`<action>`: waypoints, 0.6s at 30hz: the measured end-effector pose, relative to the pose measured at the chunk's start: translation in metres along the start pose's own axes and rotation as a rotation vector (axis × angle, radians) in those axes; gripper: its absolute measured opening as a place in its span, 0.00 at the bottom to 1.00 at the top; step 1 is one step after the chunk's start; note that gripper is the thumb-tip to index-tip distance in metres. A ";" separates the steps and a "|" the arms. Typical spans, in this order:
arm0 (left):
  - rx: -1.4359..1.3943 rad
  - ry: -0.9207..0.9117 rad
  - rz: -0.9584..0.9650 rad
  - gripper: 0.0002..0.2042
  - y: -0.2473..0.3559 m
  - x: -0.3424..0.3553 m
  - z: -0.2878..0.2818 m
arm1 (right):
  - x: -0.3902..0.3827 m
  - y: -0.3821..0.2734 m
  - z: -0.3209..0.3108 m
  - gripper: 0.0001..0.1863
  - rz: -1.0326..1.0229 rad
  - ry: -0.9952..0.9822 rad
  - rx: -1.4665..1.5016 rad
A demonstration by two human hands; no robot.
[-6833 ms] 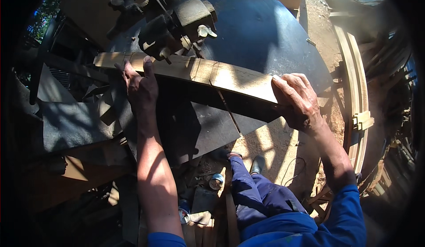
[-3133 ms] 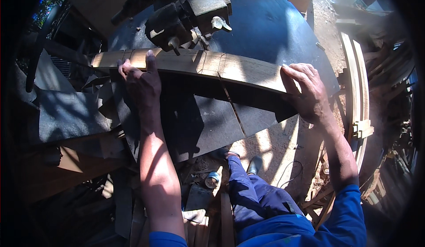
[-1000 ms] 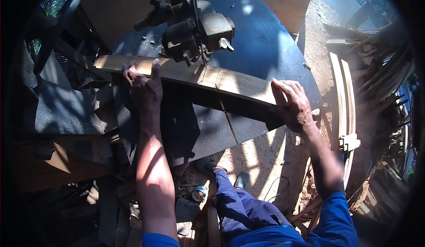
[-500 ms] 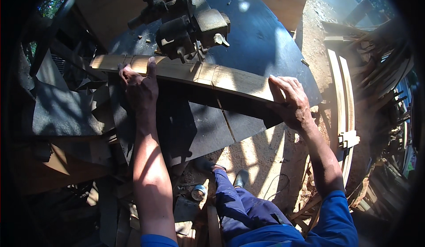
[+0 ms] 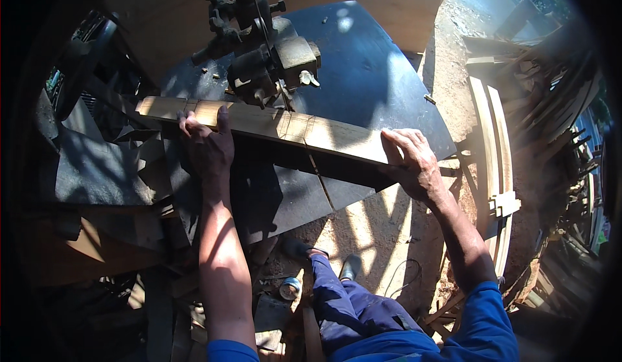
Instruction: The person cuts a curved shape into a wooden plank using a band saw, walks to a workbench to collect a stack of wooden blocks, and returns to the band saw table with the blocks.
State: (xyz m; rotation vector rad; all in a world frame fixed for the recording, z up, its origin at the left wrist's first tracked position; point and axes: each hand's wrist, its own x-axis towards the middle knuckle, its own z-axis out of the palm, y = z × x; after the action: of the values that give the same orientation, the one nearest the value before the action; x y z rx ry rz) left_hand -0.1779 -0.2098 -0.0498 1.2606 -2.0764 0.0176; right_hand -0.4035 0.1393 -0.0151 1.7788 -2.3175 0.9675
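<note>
A long pale wooden board point(image 5: 330, 134) with pencil lines across it lies over the dark metal table of a bandsaw point(image 5: 369, 57). My left hand point(image 5: 208, 136) grips the board near its left end, thumb on one side and fingers curled at the near edge. At the right end, my right hand point(image 5: 413, 161) is closed round the board, fingers on top. The saw's blade guide block point(image 5: 272, 64) hangs just above the board's far edge, with the thin blade point(image 5: 285, 97) coming down at the board's marked middle. Whether the blade is in the wood I cannot tell.
Long curved wooden strips point(image 5: 494, 148) stand at the right, a notched block point(image 5: 504, 204) across them. Scrap wood piles up at the far right. A grey sheet point(image 5: 103, 171) lies left of the saw table. A small round tin point(image 5: 289, 289) sits by my feet.
My view has shifted slightly, so the saw and board appear a little lower and to the left. Both hands keep the same hold on the board.
</note>
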 end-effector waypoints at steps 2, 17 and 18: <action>0.007 0.035 0.026 0.43 0.000 -0.009 -0.008 | -0.008 -0.005 -0.003 0.38 -0.018 0.011 0.014; -0.029 -0.032 -0.015 0.35 -0.008 -0.052 -0.057 | -0.038 -0.043 0.009 0.44 0.050 0.056 0.156; -0.019 -0.026 0.003 0.35 -0.007 -0.053 -0.059 | -0.033 -0.044 0.015 0.42 0.012 0.110 0.162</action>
State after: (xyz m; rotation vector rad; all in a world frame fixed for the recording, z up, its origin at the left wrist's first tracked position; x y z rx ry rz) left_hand -0.1252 -0.1519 -0.0373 1.2524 -2.0958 -0.0170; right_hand -0.3485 0.1542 -0.0212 1.7196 -2.2438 1.2534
